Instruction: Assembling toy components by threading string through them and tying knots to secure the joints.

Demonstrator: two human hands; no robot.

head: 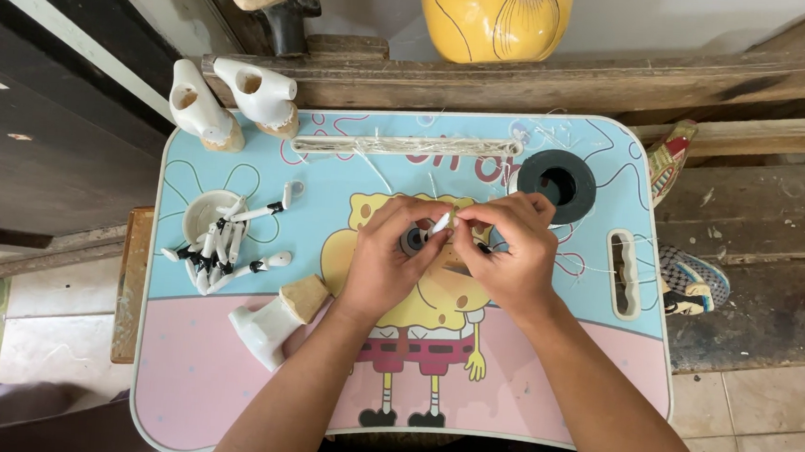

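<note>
My left hand (389,253) and my right hand (507,250) meet over the middle of a small pastel table (222,374) with a cartoon print. Between their fingertips they pinch a small white finger-shaped piece (440,223). A small dark round part (412,241) lies just under my left fingers. To the left sits a heap of several white jointed finger pieces with black ends (222,246), some resting in a shallow white dish (203,210). A white carved hand block with a bare wood end (275,320) lies near my left forearm.
Two white carved pieces (232,101) stand at the table's back left corner. A long pale strip (399,145) lies along the back edge, beside a black cup-holder ring (557,182). A yellow painted mask (493,15) and rough wooden beams lie beyond. A patterned shoe (691,279) sits at right.
</note>
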